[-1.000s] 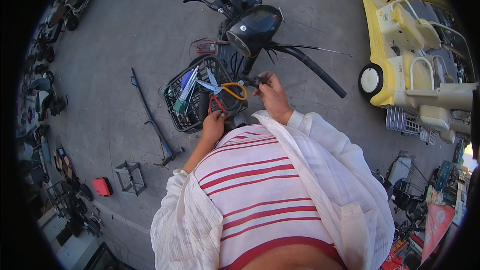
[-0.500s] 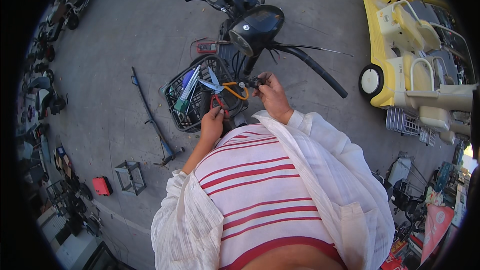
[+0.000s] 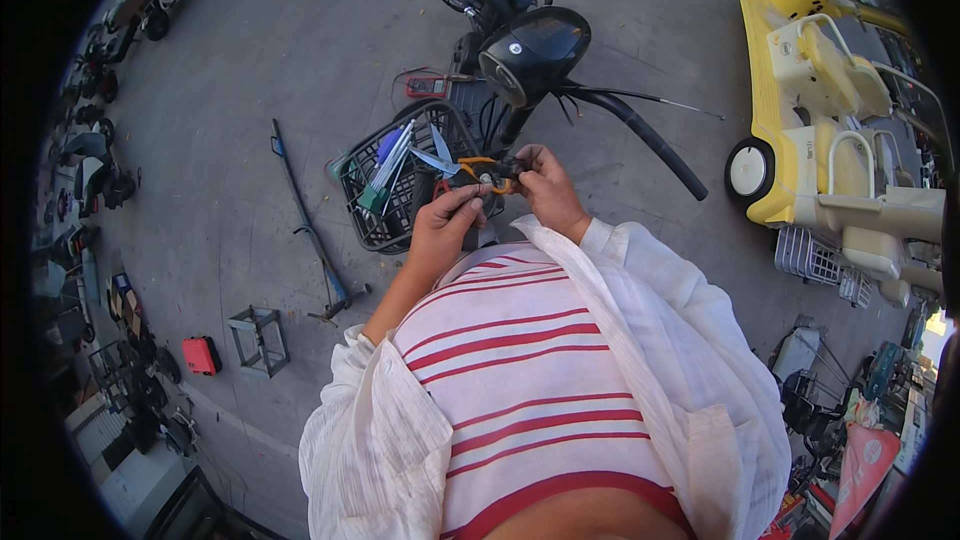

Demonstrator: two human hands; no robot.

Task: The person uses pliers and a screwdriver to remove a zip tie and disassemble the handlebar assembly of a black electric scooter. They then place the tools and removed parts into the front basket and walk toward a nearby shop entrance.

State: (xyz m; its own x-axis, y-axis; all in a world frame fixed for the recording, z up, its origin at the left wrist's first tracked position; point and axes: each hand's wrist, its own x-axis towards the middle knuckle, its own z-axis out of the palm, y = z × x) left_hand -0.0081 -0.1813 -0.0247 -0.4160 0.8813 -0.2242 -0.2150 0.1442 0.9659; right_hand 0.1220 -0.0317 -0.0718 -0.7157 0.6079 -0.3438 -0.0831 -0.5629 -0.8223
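My right hand [image 3: 552,198] is closed on a small black part [image 3: 512,170] just in front of the handlebar stem. My left hand [image 3: 447,220] has come up beside it, thumb and fingers pinched at a small silvery piece [image 3: 487,182] on that part; what exactly they grip is too small to tell. Scissors with orange handles [image 3: 478,161] and open blades lie across the black wire basket [image 3: 372,233], close to both hands. Some red tool handle [image 3: 443,186] shows behind my left fingers. White rods and a green piece [image 3: 374,198] also sit in the basket.
Beyond the basket stand the vehicle's black headlight [image 3: 535,55] and handlebar grip [image 3: 660,155]. A red multimeter [image 3: 425,87] lies behind the basket. To the left are a long metal bar [image 3: 308,225], metal frame [image 3: 258,340] and red case [image 3: 201,355]; a yellow vehicle [image 3: 765,70] stands right.
My left hand has left the red-handled tool and moved up and right to my right hand's fingers. My right hand stays at the black part. The whole view has shifted slightly.
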